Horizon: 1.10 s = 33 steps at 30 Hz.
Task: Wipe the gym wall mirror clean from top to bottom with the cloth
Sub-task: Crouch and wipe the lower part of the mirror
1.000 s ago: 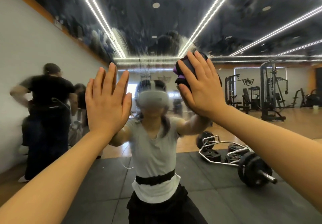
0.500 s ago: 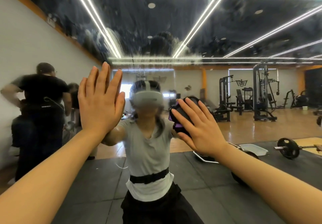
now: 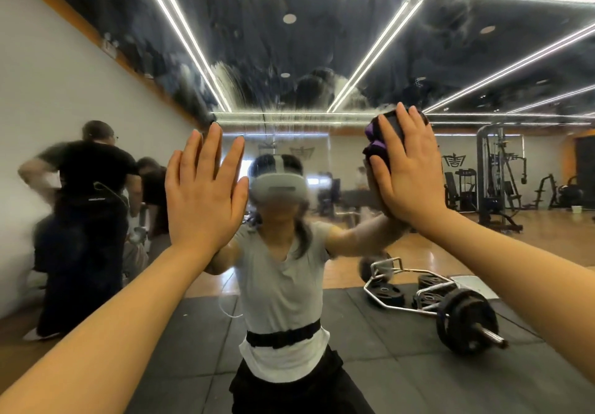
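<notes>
Two hands, one cloth, one mirror

Right hand: half a second ago low on the mirror, level with the reflected chest; now raised, fingertips at the reflected ceiling line, fingers straight, palm pressing.
Cloth: carried up with the hand; dark and purple folds show past the fingers to the left, as one second ago.
Reflected arm: risen alongside.
Reflected barbell and frame: back in sight at lower right; half a second ago mostly behind the forearm.
</notes>
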Available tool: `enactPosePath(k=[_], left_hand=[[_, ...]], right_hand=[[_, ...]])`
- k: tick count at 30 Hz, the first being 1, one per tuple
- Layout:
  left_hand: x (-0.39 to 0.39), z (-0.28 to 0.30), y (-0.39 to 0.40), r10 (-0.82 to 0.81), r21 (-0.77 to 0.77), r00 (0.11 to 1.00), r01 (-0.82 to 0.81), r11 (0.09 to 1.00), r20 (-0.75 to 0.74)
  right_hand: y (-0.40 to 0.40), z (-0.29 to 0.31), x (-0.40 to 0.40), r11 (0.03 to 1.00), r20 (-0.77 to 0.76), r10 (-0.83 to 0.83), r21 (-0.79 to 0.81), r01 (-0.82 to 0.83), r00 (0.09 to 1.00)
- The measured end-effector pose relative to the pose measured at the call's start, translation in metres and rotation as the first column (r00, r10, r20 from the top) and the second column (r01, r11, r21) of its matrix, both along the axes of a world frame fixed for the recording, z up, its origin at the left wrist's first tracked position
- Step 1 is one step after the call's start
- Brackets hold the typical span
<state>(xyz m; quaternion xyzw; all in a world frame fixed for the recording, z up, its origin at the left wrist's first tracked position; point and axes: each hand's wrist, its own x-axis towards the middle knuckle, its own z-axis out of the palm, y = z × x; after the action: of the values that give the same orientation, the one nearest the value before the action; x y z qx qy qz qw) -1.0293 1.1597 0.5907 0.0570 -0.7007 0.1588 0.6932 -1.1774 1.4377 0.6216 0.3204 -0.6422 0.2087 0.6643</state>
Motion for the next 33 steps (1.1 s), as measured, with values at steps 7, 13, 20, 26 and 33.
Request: enactPosePath(k=[7,13,20,26,33], left_hand=[[0.000,0.001,0.001,0.010,0.000,1.000,-0.010,1.000,0.006],[0.001,0.002,0.000,0.003,0.001,1.000,-0.003,1.000,0.014],[0.002,0.001,0.001,-0.006,0.017,0.999,0.005,1.000,0.036],[0.002,0.001,0.001,-0.014,0.016,0.999,0.013,1.000,0.033],[0.000,0.001,-0.001,-0.021,0.000,1.000,0.021,1.000,0.007]], right_hand=[[0.005,-0.069,-0.001,0.996,0.003,-0.045,0.083,0.045,0.999],[0.012,-0.135,-0.003,0.993,0.027,-0.086,0.089,0.084,0.996],[0.014,-0.115,-0.005,0.996,0.035,-0.080,0.039,0.079,0.996],[0.013,-0.039,-0.006,0.992,0.114,-0.034,-0.119,0.047,0.993],[0.009,0.007,-0.008,0.974,0.129,-0.038,-0.216,0.066,0.991]])
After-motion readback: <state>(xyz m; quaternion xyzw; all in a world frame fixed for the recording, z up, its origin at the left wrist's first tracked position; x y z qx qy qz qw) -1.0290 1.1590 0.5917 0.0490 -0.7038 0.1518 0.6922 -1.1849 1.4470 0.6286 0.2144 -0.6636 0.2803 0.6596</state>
